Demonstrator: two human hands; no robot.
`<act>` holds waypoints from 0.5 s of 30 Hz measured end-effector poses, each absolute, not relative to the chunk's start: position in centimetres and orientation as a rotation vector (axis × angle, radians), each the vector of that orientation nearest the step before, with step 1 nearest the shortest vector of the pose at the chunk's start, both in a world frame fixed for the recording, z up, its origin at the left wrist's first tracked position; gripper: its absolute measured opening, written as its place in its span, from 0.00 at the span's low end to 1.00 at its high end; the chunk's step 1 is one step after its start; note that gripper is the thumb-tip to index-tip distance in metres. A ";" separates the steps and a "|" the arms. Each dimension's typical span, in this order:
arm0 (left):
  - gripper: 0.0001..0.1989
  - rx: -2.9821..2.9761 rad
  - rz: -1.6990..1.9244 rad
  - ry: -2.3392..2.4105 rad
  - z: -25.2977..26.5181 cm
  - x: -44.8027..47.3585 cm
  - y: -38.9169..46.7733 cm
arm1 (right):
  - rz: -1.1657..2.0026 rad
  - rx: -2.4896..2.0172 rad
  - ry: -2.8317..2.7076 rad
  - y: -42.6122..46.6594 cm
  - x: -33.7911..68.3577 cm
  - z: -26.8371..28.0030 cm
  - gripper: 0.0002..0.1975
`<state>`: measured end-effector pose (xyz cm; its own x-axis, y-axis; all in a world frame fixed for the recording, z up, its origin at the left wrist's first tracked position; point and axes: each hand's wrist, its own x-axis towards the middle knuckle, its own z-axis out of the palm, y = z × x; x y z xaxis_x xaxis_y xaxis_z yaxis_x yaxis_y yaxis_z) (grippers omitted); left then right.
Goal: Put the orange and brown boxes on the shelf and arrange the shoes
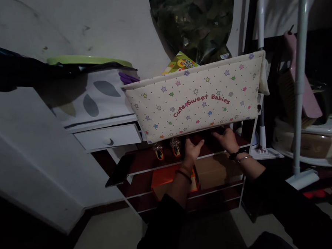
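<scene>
My left hand reaches onto the upper shelf of a dark red rack, its thumb spread toward the right. Across from it is my right hand, its thumb stretched out to the left. Both hands' fingertips go into shadow under a cream fabric storage box printed with stars and "Cute Sweet Babies". I make out nothing held in either hand; the space between them is dark. Just left of my left hand stands a pair of shoes with glittery trim and orange edges.
An orange box and a brown cardboard box sit on the shelf below. A white drawer is at left. Mop poles, a pink brush and stacked basins stand at right.
</scene>
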<state>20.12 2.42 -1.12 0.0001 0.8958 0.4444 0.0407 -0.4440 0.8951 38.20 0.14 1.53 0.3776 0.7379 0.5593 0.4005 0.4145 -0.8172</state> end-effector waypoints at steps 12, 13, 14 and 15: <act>0.37 1.591 1.710 1.081 -2.1 21.0 2.4 | 0.185 -1.306 -1.332 0.5 36.9 -0.3 0.24; 0.37 1.594 1.702 1.098 -2.2 21.0 2.6 | 0.185 -1.295 -1.337 0.8 36.7 -0.5 0.25; 0.38 1.599 1.695 1.117 -2.2 21.1 2.7 | 0.179 -1.281 -1.344 1.0 36.6 -0.7 0.26; 0.38 1.605 1.690 1.130 -2.3 21.0 2.9 | 0.173 -1.266 -1.351 1.1 36.6 -0.9 0.27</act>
